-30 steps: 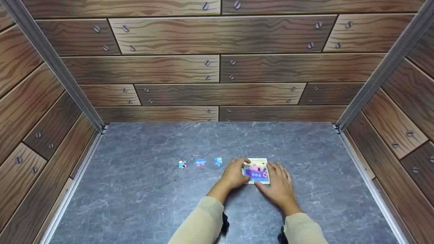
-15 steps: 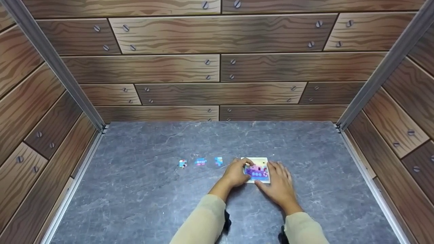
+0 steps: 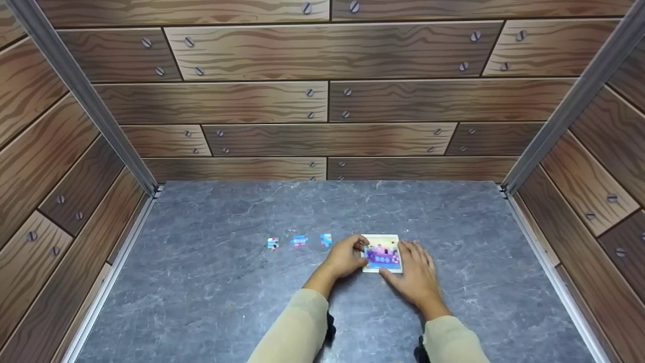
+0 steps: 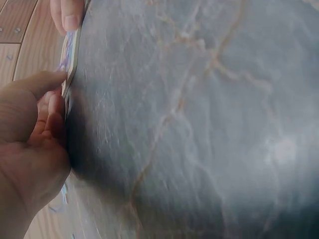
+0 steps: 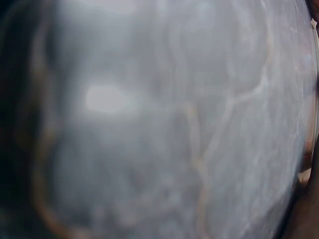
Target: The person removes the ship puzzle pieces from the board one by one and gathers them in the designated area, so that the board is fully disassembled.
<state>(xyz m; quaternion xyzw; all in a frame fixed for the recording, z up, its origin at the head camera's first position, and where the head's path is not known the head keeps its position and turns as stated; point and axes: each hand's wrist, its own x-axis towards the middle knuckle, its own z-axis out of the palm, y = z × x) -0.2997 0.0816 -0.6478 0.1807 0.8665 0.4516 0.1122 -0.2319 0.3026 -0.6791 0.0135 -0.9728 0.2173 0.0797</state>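
Note:
A small jigsaw puzzle (image 3: 385,254) in a pale frame lies on the grey table, its picture showing a purple and pink boat-like shape. My left hand (image 3: 345,258) holds the frame's left edge, index finger at the upper left and thumb lower down; in the left wrist view its fingers curl at the frame. Along the right edge rests my right hand (image 3: 415,275), fingers fairly straight, thumb at the near edge. The right wrist view shows mostly blurred tabletop. Part of the puzzle's left side is hidden by the left hand.
Three loose jigsaw pieces lie in a row left of the puzzle: a left one (image 3: 272,243), a middle one (image 3: 299,240) and a right one (image 3: 326,240). Wood-patterned walls (image 3: 322,101) enclose the grey marbled table (image 3: 211,297) at the back and sides.
My left index finger has drawn back from the picture to the frame's left edge, and the left hand has shifted slightly left. The right hand stays along the right edge.

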